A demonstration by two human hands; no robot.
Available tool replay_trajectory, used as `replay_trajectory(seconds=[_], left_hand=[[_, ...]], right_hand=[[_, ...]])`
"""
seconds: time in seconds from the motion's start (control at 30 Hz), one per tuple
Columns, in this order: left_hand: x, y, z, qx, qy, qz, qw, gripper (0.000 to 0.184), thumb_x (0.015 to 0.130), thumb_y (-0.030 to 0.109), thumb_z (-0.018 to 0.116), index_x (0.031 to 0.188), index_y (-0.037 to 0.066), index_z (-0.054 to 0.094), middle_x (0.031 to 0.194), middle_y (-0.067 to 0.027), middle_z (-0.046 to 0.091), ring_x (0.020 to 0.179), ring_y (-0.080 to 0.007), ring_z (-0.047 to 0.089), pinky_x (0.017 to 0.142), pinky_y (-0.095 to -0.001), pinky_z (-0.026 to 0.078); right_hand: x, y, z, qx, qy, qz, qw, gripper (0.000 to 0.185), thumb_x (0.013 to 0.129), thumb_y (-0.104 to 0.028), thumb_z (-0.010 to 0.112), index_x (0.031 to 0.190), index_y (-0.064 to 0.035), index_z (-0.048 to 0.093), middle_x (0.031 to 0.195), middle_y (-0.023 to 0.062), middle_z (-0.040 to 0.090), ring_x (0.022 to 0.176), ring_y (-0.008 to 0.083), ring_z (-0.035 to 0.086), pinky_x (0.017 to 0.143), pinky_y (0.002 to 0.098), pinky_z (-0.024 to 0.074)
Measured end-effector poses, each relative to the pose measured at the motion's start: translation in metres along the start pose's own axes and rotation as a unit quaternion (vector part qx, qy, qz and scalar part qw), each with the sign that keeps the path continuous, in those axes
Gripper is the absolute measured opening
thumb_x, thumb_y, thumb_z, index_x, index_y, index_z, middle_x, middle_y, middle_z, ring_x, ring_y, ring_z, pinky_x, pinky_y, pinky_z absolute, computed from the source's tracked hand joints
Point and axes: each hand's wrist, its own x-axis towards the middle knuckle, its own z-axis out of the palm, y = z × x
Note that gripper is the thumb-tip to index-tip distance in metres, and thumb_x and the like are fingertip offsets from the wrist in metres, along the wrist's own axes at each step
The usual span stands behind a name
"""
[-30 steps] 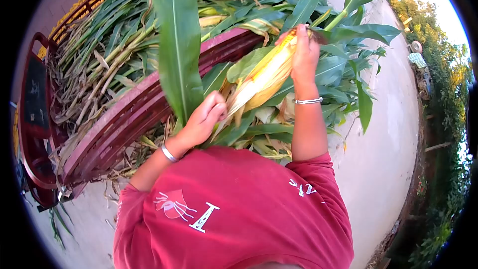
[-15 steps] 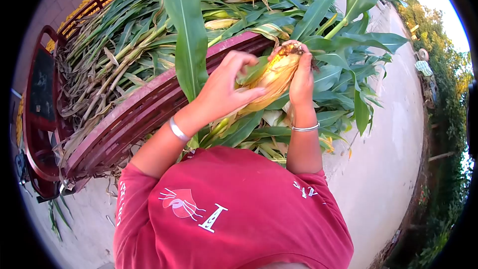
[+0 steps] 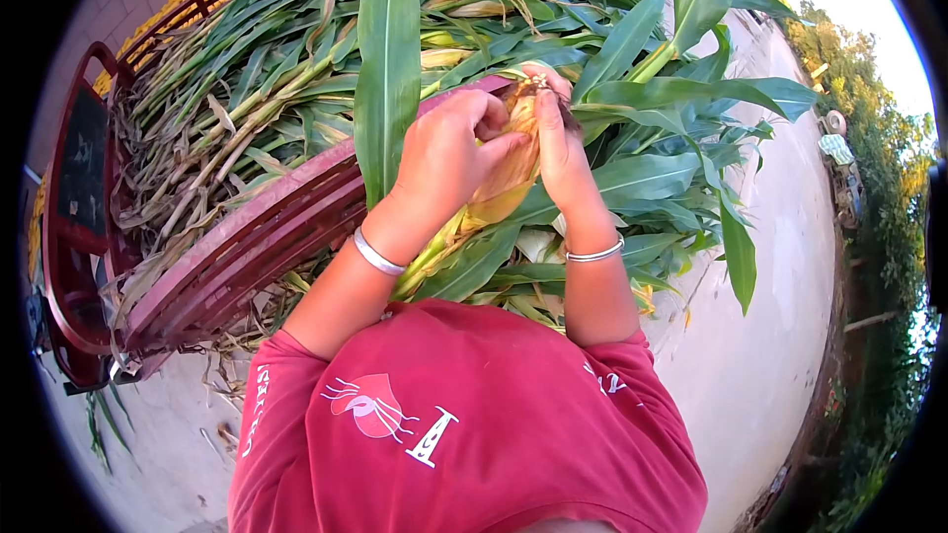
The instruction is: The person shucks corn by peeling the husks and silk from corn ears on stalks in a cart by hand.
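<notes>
An ear of corn (image 3: 507, 183) in pale yellow husk, with dark silk at its tip, is held up in front of my chest. My right hand (image 3: 559, 143) wraps the far side of the ear near the tip, thumb lying along it. On the other side my left hand (image 3: 446, 150) has its fingers curled in, pinching at the husk close to the tip. Part of the ear is hidden behind both hands. Below it, the ear's base meets a green stalk (image 3: 423, 271) with long leaves. A broad upright leaf (image 3: 388, 79) stands beside my left hand.
A dark red metal cart side (image 3: 247, 227) slants along the left, with a heap of cut corn stalks (image 3: 267, 89) behind it. More leafy stalks (image 3: 652, 188) spread to the right. Concrete ground (image 3: 750, 355) and trees (image 3: 889, 237) lie at far right.
My left hand has gone from spread fingers to a curled grip at the husk near the tip. Both hands and the ear have shifted; the ear stands more upright.
</notes>
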Motion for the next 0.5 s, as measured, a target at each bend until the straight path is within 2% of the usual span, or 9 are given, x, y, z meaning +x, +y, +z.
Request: replay_trajectory(seconds=[0.03,0.07,0.13,0.17,0.23,0.3,0.37,0.43,0.5], left_hand=[[0.0,0.001,-0.003,-0.007,-0.044,-0.043,0.998,0.028,0.073,0.007,0.078,0.092,0.0,0.059,0.082,-0.009,0.062,0.069,-0.019,0.063,0.063,-0.0294,0.053],[-0.001,0.002,-0.004,-0.006,-0.04,-0.046,0.998,0.028,0.073,0.007,0.078,0.092,0.0,0.059,0.082,-0.009,0.062,0.069,-0.019,0.063,0.063,-0.0294,0.053],[-0.003,0.005,-0.004,0.054,-0.003,0.022,0.998,0.024,0.073,0.004,0.074,0.09,0.0,0.058,0.081,-0.0115,0.062,0.069,-0.0236,0.062,0.062,-0.0324,0.051],[-0.005,0.005,-0.005,0.055,-0.001,0.02,0.998,0.024,0.073,0.004,0.074,0.09,0.0,0.058,0.081,-0.0115,0.062,0.069,-0.0236,0.062,0.062,-0.0324,0.051],[-0.01,0.006,-0.006,0.164,-0.001,0.111,0.98,0.022,0.072,0.0,0.071,0.088,0.002,0.056,0.085,-0.0127,0.062,0.074,-0.0272,0.062,0.067,-0.0358,0.05],[-0.02,0.01,-0.01,0.178,-0.031,0.152,0.972,0.021,0.074,0.005,0.07,0.089,0.003,0.054,0.089,-0.0124,0.062,0.078,-0.0291,0.061,0.069,-0.0374,0.05],[-0.031,0.011,-0.007,0.191,-0.066,0.19,0.961,0.021,0.076,0.009,0.068,0.089,0.004,0.053,0.093,-0.0121,0.061,0.083,-0.0309,0.061,0.072,-0.039,0.049],[-0.034,0.004,0.0,0.118,0.056,0.196,0.972,0.023,0.073,-0.002,0.069,0.085,0.003,0.051,0.093,-0.0125,0.062,0.093,-0.031,0.06,0.08,-0.0404,0.049],[-0.034,-0.003,0.002,0.075,0.054,0.185,0.978,0.024,0.075,-0.004,0.068,0.088,0.002,0.049,0.094,-0.0135,0.061,0.095,-0.0329,0.059,0.081,-0.0402,0.049]], right_hand=[[0.0,-0.001,0.001,0.001,-0.004,0.0,1.0,0.045,0.102,-0.036,0.035,0.128,0.0,0.042,0.125,0.0128,0.046,0.111,0.0203,0.048,0.099,0.0293,0.0348],[0.002,-0.002,0.003,0.009,-0.006,0.01,1.0,0.044,0.102,-0.036,0.035,0.128,0.0,0.041,0.122,0.0125,0.047,0.109,0.0199,0.048,0.097,0.0291,0.0353],[0.005,-0.004,0.005,0.018,-0.012,0.018,1.0,0.044,0.102,-0.035,0.035,0.128,-0.0001,0.041,0.119,0.0121,0.048,0.107,0.0194,0.048,0.096,0.0288,0.0358],[0.005,-0.005,0.005,0.019,-0.026,0.025,0.999,0.044,0.102,-0.035,0.035,0.129,-0.0005,0.04,0.116,0.0119,0.049,0.105,0.0193,0.048,0.095,0.0285,0.0359],[0.004,-0.005,0.004,0.018,-0.039,0.033,0.999,0.044,0.102,-0.035,0.035,0.129,-0.0009,0.039,0.113,0.0116,0.05,0.103,0.0192,0.048,0.094,0.0282,0.036],[0.004,-0.005,0.005,0.028,-0.044,-0.002,0.999,0.044,0.103,-0.036,0.035,0.13,-0.0022,0.039,0.106,0.0089,0.051,0.099,0.0168,0.048,0.093,0.0266,0.0358],[0.006,0.003,0.002,0.146,-0.038,0.075,0.986,0.041,0.103,-0.035,0.034,0.13,-0.0048,0.04,0.108,0.0055,0.05,0.1,0.0139,0.046,0.094,0.0269,0.035],[0.009,0.008,0.001,0.108,-0.05,0.051,0.992,0.039,0.103,-0.034,0.035,0.13,-0.0056,0.041,0.109,0.0057,0.051,0.101,0.0133,0.046,0.094,0.0266,0.0352],[0.012,0.006,0.005,0.104,-0.047,0.055,0.992,0.043,0.102,-0.037,0.035,0.131,-0.0065,0.042,0.113,0.0048,0.051,0.103,0.0127,0.047,0.095,0.0276,0.0366]])
